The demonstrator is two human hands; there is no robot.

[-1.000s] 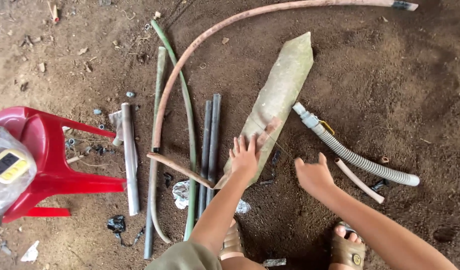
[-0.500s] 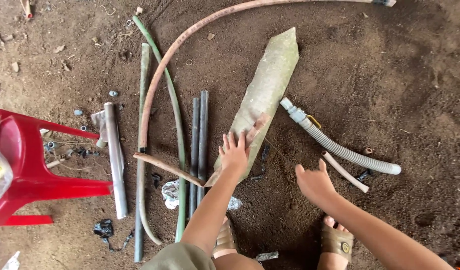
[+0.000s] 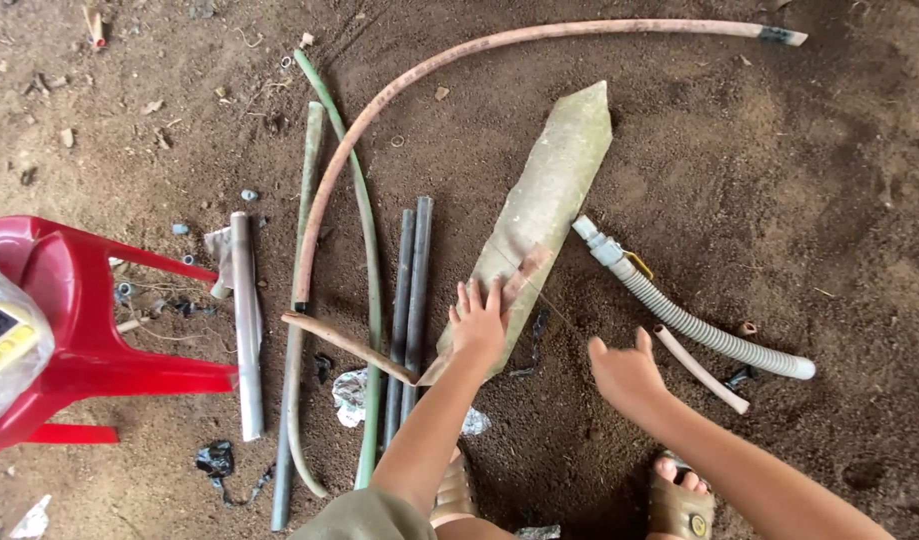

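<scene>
- Your left hand (image 3: 479,325) lies flat, fingers spread, palm down on the lower end of the long pale slab (image 3: 539,215); it grips nothing, only presses on the surface.
- Your right hand (image 3: 627,372) hovers open just above the dirt floor (image 3: 779,180), thumb out, holding nothing. It sits to the right of the slab and apart from it.
- That slab runs on a slant: its pointed tip lies up and to the right, away from you, and its broad end lies under your left palm. So the long axis leads from your left hand outward, and your left hand is clearly the nearer one.
- A reddish patch (image 3: 524,272) shows on the slab just beyond your left fingertips.
- Right of your right hand lies a short pale tube (image 3: 701,369), and past it a ribbed grey hose (image 3: 699,325) with a white fitting at its upper end, close to the slab's edge.
- Left of your left hand, two dark pipes (image 3: 409,300) lie side by side, pointing away from you, with a thin brown stick (image 3: 349,347) crossing their lower part.
- Farther left come a green hose (image 3: 364,260), a long curved pinkish hose (image 3: 459,60) that arcs across the top, and a grey pipe (image 3: 245,320).
- At the far left stands a red plastic stool (image 3: 79,330).
- Your sandalled feet (image 3: 679,500) show at the bottom edge.
</scene>
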